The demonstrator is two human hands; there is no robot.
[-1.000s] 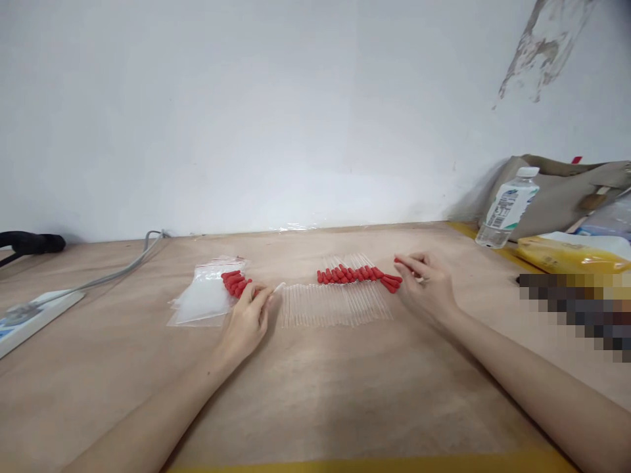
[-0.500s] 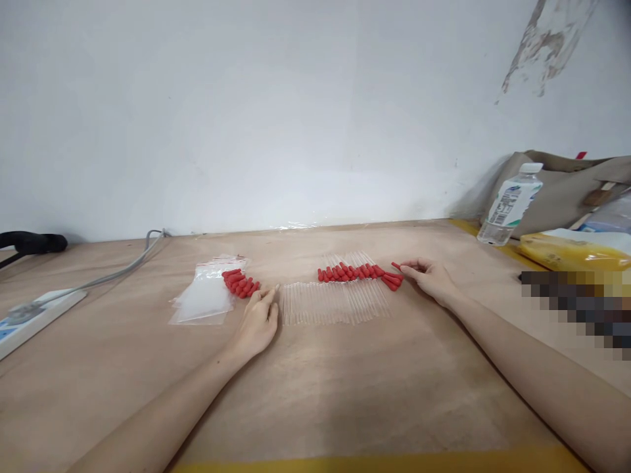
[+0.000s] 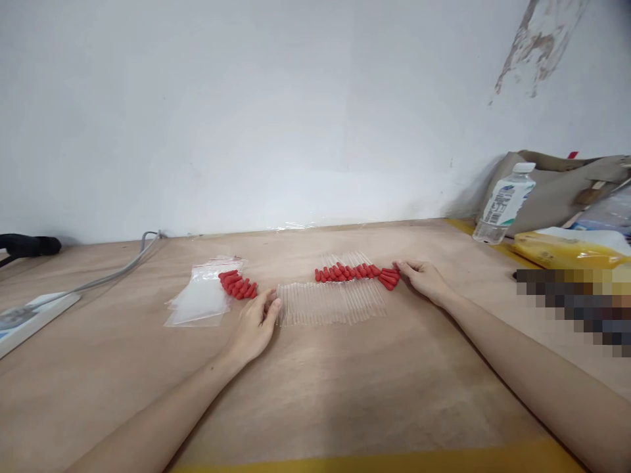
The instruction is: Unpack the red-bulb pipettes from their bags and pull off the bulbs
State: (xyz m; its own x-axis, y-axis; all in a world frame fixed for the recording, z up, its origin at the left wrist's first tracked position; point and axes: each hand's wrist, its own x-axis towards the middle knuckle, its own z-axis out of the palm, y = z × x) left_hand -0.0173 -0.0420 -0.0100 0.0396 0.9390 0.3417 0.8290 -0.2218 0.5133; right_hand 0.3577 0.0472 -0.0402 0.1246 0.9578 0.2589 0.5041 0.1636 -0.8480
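A row of clear glass tubes [image 3: 331,301] lies side by side on the wooden table [image 3: 345,394]. Red rubber bulbs [image 3: 355,272] sit in a line across their far ends. My left hand [image 3: 257,323] rests at the left end of the row, fingers loosely curled against the outermost tube. My right hand [image 3: 422,278] is at the right end, fingertips touching the last red bulbs. A second small pile of loose red bulbs [image 3: 237,284] lies left of the tubes, beside a stack of clear plastic bags [image 3: 200,299].
A power strip [image 3: 29,316] with a grey cable [image 3: 113,270] lies at the far left. At the right stand a water bottle [image 3: 503,203], a beige bag [image 3: 566,190] and a yellow packet [image 3: 566,252]. A white wall backs the table.
My left hand moved from the loose bulb pile to the left end of the tube row. My right hand set down the bulb it held and now touches the row's right end.
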